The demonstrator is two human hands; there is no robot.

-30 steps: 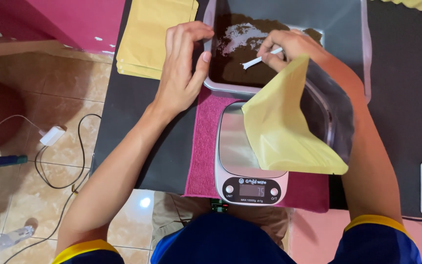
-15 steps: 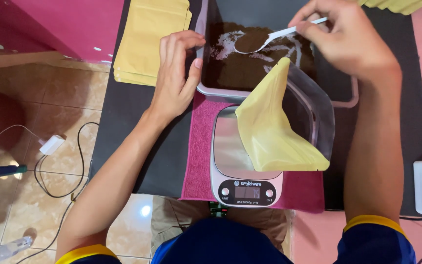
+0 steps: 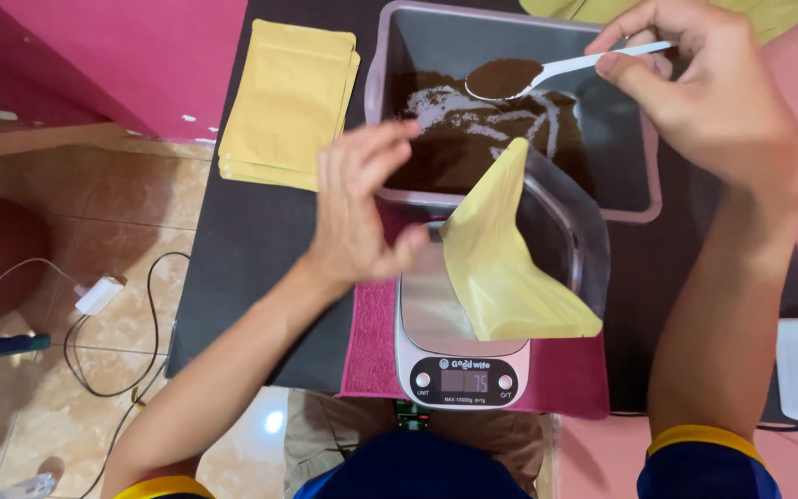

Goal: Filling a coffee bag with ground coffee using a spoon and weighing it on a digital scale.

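The right hand (image 3: 722,102) pinches the handle of a white spoon (image 3: 561,69) between thumb and forefinger, fingers (image 3: 622,69) narrow on it. The spoon's bowl is heaped with dark brown powder and hangs over the grey tub (image 3: 399,37) of the same powder, at the far edge of the desk (image 3: 251,240). The left hand (image 3: 357,208) is blurred, its fingers loosely spread and holding nothing, hovering between the tub's near rim and the pouch (image 3: 501,268); whether it touches the pouch cannot be told.

The pouch, yellow with a clear face, stands on the steel scale (image 3: 459,356), mouth open and tilted toward the tub. The scale sits on a magenta cloth (image 3: 371,342) at the desk's near edge. A stack of flat yellow pouches (image 3: 288,102) lies to the left of the tub.

To do this step well, it seems best to keep the spoon level while it crosses the tub's rim, so the heap does not slide off onto the scale plate. The left hand would help most by steadying the pouch's mouth lightly at its edge, without pressing down, since any weight would upset the reading. Tip the powder low inside the mouth, in small shakes, with an eye on the display.
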